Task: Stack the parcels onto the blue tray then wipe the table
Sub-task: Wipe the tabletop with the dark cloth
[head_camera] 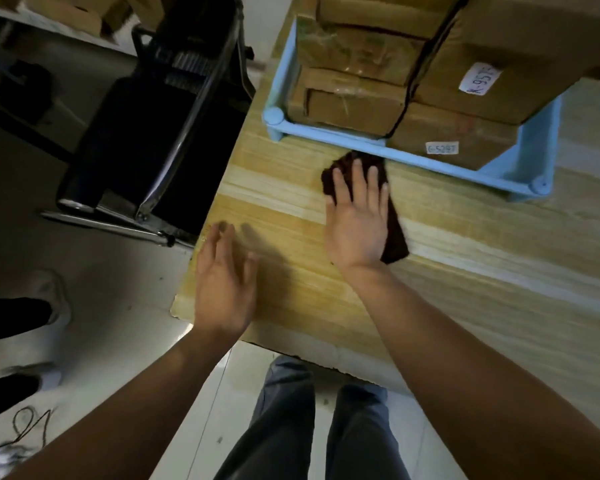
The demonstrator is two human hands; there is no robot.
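Observation:
Several brown cardboard parcels [454, 136] are stacked in the blue tray [329, 131] at the far side of the wooden table [465, 271]. A dark brown cloth [394, 233] lies flat on the table just in front of the tray. My right hand [357, 216] presses down on the cloth with straight, spread fingers. My left hand [224, 278] hovers open over the table's left front corner, blurred, holding nothing.
A black chair [160, 147] with chrome frame stands left of the table. Another person's shoes [49, 299] are on the floor at the left. A cable [25, 431] lies on the floor at the lower left. My legs are below the table's front edge.

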